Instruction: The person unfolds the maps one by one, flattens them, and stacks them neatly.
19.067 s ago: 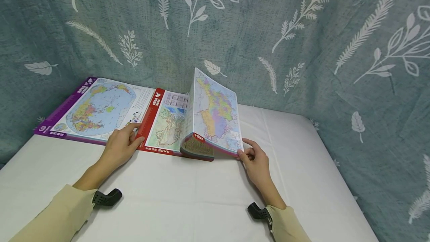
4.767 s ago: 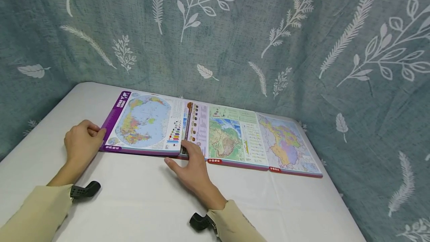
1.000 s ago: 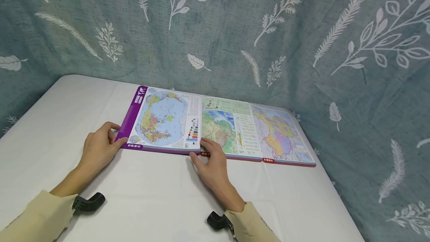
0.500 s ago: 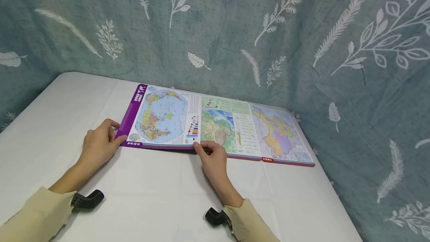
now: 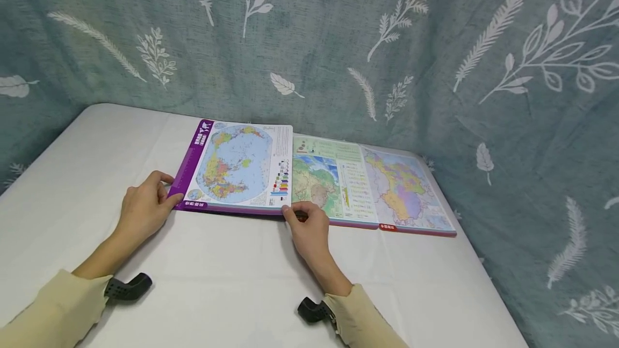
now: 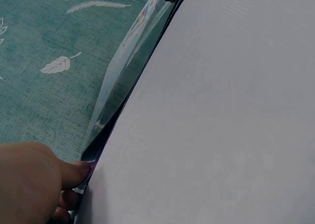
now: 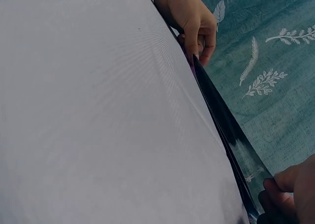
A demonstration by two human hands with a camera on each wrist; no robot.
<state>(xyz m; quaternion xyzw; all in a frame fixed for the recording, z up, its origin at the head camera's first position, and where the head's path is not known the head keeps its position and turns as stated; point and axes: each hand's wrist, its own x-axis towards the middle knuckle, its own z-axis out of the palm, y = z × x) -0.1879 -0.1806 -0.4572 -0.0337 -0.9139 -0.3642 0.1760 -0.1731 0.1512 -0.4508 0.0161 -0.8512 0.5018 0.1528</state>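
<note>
Purple-edged world map page (image 5: pixel 237 168), far left on the table (image 5: pixel 232 283), is pinched by the right hand (image 5: pixel 307 227) and just lifting; the left hand (image 5: pixel 142 211) grips its left edge. Folding looks barely begun, with two map pages (image 5: pixel 372 189) flat.

My view takes in a table under a white cloth (image 5: pixel 232 289), faint creases across it, rounded far corners, a grey-teal curtain (image 5: pixel 338 26) hung close behind and round both sides — white leaf and fern prints all over — soft, even light.
</note>
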